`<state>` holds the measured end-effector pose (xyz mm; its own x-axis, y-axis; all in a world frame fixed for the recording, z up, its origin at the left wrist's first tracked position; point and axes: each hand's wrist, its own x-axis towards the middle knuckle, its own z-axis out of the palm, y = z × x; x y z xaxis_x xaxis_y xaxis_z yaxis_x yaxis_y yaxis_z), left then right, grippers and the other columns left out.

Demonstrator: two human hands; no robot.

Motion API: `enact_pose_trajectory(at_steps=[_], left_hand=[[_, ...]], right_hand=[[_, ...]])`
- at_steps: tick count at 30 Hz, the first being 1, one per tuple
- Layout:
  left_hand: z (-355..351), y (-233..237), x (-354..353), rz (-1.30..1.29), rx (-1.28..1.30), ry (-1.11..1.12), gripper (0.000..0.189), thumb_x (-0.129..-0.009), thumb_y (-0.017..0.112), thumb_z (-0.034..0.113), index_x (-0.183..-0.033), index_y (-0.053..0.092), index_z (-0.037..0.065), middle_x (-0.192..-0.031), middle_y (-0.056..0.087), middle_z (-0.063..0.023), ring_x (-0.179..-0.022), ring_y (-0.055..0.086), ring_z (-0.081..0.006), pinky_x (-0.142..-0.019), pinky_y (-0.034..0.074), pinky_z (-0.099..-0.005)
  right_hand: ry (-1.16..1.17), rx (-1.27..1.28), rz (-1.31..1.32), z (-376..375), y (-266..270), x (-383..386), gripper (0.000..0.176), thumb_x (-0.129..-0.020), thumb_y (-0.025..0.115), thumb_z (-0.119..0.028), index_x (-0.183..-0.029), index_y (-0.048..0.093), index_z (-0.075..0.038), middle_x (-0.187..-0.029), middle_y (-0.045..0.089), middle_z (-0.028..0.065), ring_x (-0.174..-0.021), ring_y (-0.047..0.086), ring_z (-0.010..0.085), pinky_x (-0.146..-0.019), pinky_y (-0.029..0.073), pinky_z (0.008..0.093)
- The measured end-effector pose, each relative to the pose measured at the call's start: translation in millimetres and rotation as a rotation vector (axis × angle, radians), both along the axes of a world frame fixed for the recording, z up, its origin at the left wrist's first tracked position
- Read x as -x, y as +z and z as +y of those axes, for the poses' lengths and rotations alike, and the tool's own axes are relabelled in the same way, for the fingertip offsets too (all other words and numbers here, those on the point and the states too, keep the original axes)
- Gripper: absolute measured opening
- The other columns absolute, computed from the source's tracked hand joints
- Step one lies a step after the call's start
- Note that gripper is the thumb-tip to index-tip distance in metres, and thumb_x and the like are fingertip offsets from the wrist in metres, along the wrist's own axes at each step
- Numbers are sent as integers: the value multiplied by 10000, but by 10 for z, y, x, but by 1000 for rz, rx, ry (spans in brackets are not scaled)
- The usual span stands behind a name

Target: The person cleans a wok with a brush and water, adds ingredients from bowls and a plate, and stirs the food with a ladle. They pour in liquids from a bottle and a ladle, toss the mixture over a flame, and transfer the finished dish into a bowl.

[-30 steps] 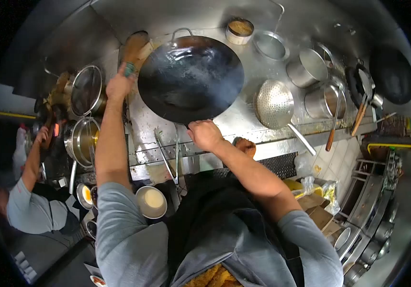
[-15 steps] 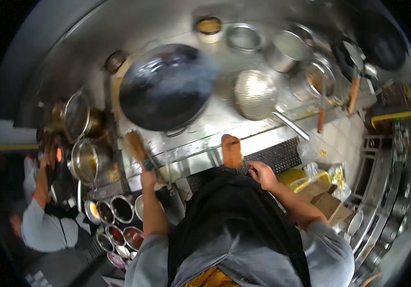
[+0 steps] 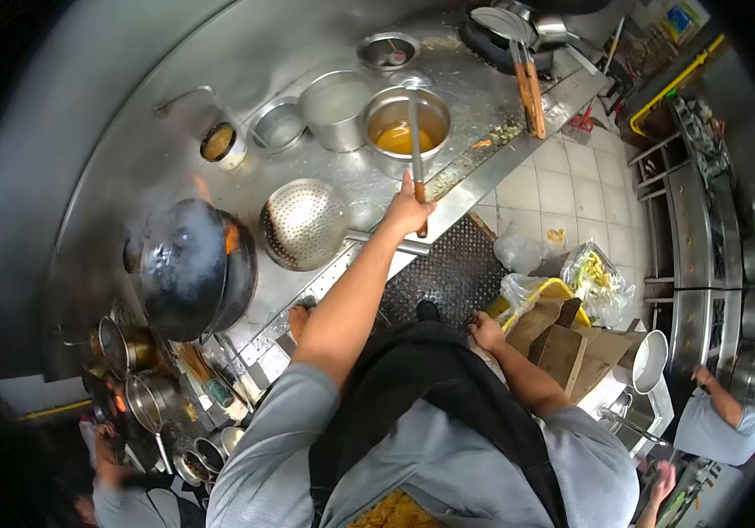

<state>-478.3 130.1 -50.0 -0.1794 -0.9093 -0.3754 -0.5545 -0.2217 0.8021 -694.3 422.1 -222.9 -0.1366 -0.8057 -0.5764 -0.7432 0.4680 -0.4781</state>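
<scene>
My left hand [image 3: 405, 213] reaches forward with its fingers around the wooden handle of a ladle [image 3: 414, 132]. The ladle's bowl end stands in a metal pot of yellow-brown liquid [image 3: 405, 123]. Just left of my forearm, a perforated strainer [image 3: 305, 224] rests on the counter, its metal handle passing near my wrist. My right hand [image 3: 486, 333] hangs low by the apron with its fingers curled. What it holds, if anything, cannot be made out. A smoking black wok [image 3: 179, 273] tilts at the left, with orange flame at its edge.
A deep pot [image 3: 335, 110] and a shallow bowl [image 3: 279, 125] stand at the back. A bamboo brush [image 3: 201, 374] lies left of me. Cardboard [image 3: 562, 348] and a yellow-rimmed bin [image 3: 575, 295] are on the right. Other people work at both lower sides.
The view has turned right. My left hand has let go of the bamboo brush and moved to the ladle handle. The wok now appears tilted; my right hand stays low.
</scene>
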Motion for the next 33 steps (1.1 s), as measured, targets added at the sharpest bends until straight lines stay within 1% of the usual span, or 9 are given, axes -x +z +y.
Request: enact_pose_trajectory(at_steps=[1,4,6,9,11,13,15,24,33], left_hand=[[-107,66,205,50,-345,50,834,-875,640,236,-1533,173,29,-1215,596,-312,-1078,627,-379,-937,487,-442],[-63,-338,295,-169,296,254,600,-824,522,73,-1406,399,-5,-1099,636,-293,-1008,616,-452,-897,485,-472],[275,-154,50,-17,408,229,649,-806,576,108,-1416,405,-30,-1037,664,-233,-971,644,-356,-883,496,-405],[803,664,-444,30,38,261,595,-892,579,98,-1456,400,33,-786,577,-18,-535,525,-109,-470,486,-273],[898,1000,-729,164,-146,269,529,-929,547,87,-1441,419,58,-716,540,-3,-486,502,-84,-393,434,-242],[716,1429,-791,293,-239,172,483,-929,541,81,-1404,453,53,-696,515,7,-483,504,-81,-384,423,-219],[474,1549,-674,226,-267,171,165,-919,536,104,-1073,530,47,-672,517,-4,-459,497,-105,-382,407,-253],[-121,1395,-457,232,-404,269,127,-896,578,97,-997,521,48,-756,561,-29,-505,515,-117,-384,415,-260],[286,1154,-721,881,-601,425,80,-975,538,185,-955,476,138,-785,539,2,-560,488,-72,-394,386,-217]], right_hand=[[-10,-1,-11,44,-52,114,456,-874,627,-263,-1273,559,-52,-1119,672,218,-1064,639,377,-937,497,436],[-142,4,-110,211,-93,409,485,-880,624,-276,-1286,547,-21,-1143,655,245,-1092,615,398,-955,477,441],[-173,-46,-124,358,-159,529,502,-885,617,-282,-1307,534,-23,-1190,636,243,-1119,603,393,-966,471,441],[-189,-257,-179,518,-148,599,542,-892,603,-299,-1351,502,-30,-1284,591,236,-1174,576,384,-986,461,441],[-155,-385,-218,502,-213,664,566,-894,597,-309,-1375,483,-34,-1331,566,230,-1203,560,381,-996,456,441],[-91,-474,-227,577,-491,695,597,-900,584,-337,-1401,456,-38,-1379,533,216,-1233,539,381,-1005,450,448],[-69,-302,-207,406,-272,695,586,-900,581,-349,-1374,477,-21,-1301,587,229,-1185,569,393,-979,459,462],[-147,-110,-247,380,-736,665,468,-898,594,-266,-1285,551,-5,-1178,640,252,-1112,606,409,-952,467,465],[-105,-449,-129,724,-306,703,553,-919,585,-286,-1394,482,-22,-1334,569,225,-1229,549,368,-1031,444,439]])
